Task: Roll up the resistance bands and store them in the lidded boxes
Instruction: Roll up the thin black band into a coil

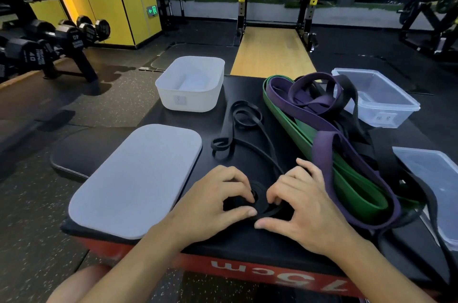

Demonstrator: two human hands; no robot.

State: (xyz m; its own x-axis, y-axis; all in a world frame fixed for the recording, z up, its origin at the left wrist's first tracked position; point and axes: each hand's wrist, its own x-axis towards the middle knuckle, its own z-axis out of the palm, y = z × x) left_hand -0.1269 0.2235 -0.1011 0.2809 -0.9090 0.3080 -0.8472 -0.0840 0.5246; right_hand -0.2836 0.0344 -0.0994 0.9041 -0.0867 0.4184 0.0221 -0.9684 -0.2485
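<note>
I see the thin black band part-coiled before the open white box, purple and green bands heaped to its right.

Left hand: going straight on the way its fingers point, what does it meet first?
Probably the right hand, just across the black band roll both hands pinch; the left hand points rightward at it.

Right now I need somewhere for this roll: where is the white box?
Head view: the white box stands open at the platform's far left corner, beyond the grey lid, left of the thin black band.
</note>
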